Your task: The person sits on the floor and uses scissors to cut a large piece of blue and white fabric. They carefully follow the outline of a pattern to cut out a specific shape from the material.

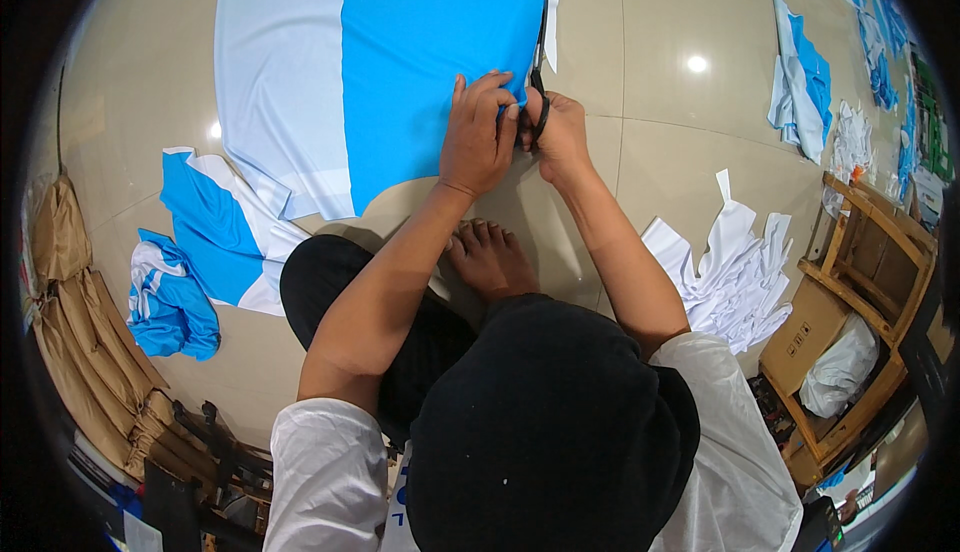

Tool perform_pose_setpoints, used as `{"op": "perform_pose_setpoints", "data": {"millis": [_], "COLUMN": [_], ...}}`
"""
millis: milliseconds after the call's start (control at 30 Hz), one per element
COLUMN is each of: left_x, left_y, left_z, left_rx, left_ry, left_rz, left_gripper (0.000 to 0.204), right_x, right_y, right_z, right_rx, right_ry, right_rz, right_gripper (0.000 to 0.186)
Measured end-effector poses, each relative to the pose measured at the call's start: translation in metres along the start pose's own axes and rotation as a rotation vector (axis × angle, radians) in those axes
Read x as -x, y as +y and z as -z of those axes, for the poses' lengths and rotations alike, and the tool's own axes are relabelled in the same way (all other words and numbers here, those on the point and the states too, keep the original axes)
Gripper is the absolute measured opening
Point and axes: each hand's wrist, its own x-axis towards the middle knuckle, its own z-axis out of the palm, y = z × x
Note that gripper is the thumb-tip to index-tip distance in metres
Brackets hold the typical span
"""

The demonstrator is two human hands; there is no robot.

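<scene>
A large piece of blue and pale fabric (440, 62) lies spread on the tiled floor ahead of me. My right hand (560, 134) is closed round the black handles of a pair of scissors (541, 62), whose blades point away from me along the fabric's right edge. A narrow white strip shows just beyond the blades. My left hand (481, 137) rests on the fabric beside the scissors, with its fingers bent at the edge. Thumb and fingertips seem to pinch the cloth there, close to my right hand.
Blue and white fabric pieces (215, 217) and a crumpled bundle (170, 302) lie at left. White offcuts (725, 277) are heaped at right, near a wooden frame (860, 262) with a cardboard box (805, 337). Another blue and white piece (800, 82) lies far right. My bare foot (490, 257) is below my hands.
</scene>
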Motion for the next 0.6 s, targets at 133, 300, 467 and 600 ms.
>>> {"op": "perform_pose_setpoints", "data": {"millis": [133,300,467,600], "left_x": [0.0003,0.0000,0.0006,0.0000], "left_y": [0.0000,0.0002,-0.0007,0.0005], "left_z": [0.0015,0.0016,0.0015,0.0015], "left_rx": [-0.009,0.003,0.008,0.017], "left_ry": [-0.017,-0.016,-0.008,-0.001], "left_rz": [-0.005,0.002,0.002,0.005], "left_gripper": [0.011,0.012,0.012,0.013], "right_x": [0.0006,0.0009,0.0013,-0.0008], "right_y": [0.0005,0.0019,0.0018,0.0040], "right_z": [-0.0016,-0.0040,-0.0066,-0.0051], "right_rx": [-0.018,-0.025,-0.012,-0.008], "right_ry": [-0.018,-0.013,0.003,0.004], "right_rz": [0.001,0.004,0.002,0.001], "right_gripper": [0.032,0.033,0.034,0.034]}}
